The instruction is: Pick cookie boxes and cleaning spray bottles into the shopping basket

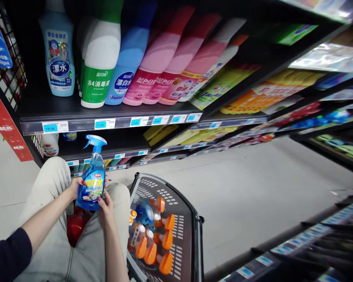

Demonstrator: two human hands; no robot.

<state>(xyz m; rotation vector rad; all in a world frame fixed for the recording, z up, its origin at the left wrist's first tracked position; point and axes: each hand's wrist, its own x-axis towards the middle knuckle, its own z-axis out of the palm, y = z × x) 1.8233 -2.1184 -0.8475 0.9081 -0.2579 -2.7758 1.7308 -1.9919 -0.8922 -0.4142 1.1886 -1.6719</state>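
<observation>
A blue spray bottle point(91, 182) with a blue and white trigger head stands upright between my knees, its printed label facing me. My left hand point(75, 188) grips its left side, thumb across the front. On the lower right side, my right hand point(106, 201) holds it too, thumb on the label's edge and fingers partly hidden behind. To the right of my legs is a dark shopping basket point(191, 231) holding several bottles with orange trigger heads point(166, 239) and a blue item that is blurred.
Ahead, a black shelf point(111, 113) with price tags carries a blue bottle point(59, 58), a white and green bottle point(101, 66) and several pink bottles point(153, 74). Below it, a lower shelf point(111, 147) holds a white bottle point(50, 144). More shelving point(270, 254) runs along the lower right.
</observation>
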